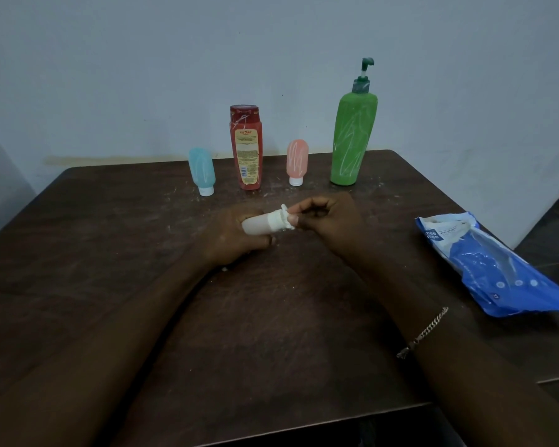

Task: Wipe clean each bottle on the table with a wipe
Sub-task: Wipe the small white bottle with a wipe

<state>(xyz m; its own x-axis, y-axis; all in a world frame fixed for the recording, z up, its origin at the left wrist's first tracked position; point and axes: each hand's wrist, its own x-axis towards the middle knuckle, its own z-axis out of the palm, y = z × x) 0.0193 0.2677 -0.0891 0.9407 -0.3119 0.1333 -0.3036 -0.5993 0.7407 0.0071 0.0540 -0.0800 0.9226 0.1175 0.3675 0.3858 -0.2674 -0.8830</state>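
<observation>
My left hand (231,237) grips a small white bottle (260,223), held sideways above the table with its cap pointing right. My right hand (326,221) pinches a crumpled white wipe (286,217) against the cap end. Along the back of the table stand a small blue bottle (202,171), a tall red bottle (246,146), a small pink bottle (297,161) and a tall green pump bottle (352,137). White streaks mark all of them.
A blue wipes pack (494,269) lies at the right side of the dark wooden table (271,317), partly over the edge. White smears dot the tabletop near the bottles. A pale wall stands right behind the table.
</observation>
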